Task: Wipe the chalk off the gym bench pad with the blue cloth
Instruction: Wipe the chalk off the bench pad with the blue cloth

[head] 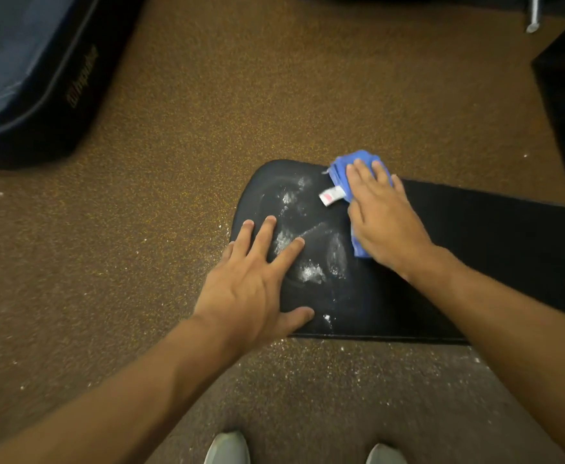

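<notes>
The pad (458, 249) lies on the floor (174, 195). Chalk (308, 269) sits on its left end, between the left hand (254, 286) and the right hand (381, 219), which rests on the cloth (348, 165).

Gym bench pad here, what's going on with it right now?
A person is cleaning chalk off the black gym bench pad. The right hand presses flat on a blue cloth at the far edge of the pad, its white tag sticking out. The left hand rests open on the pad's rounded end. White chalk smears lie between the hands, so wiping isn't finished. Chalk dust speckles the floor nearby.
</notes>
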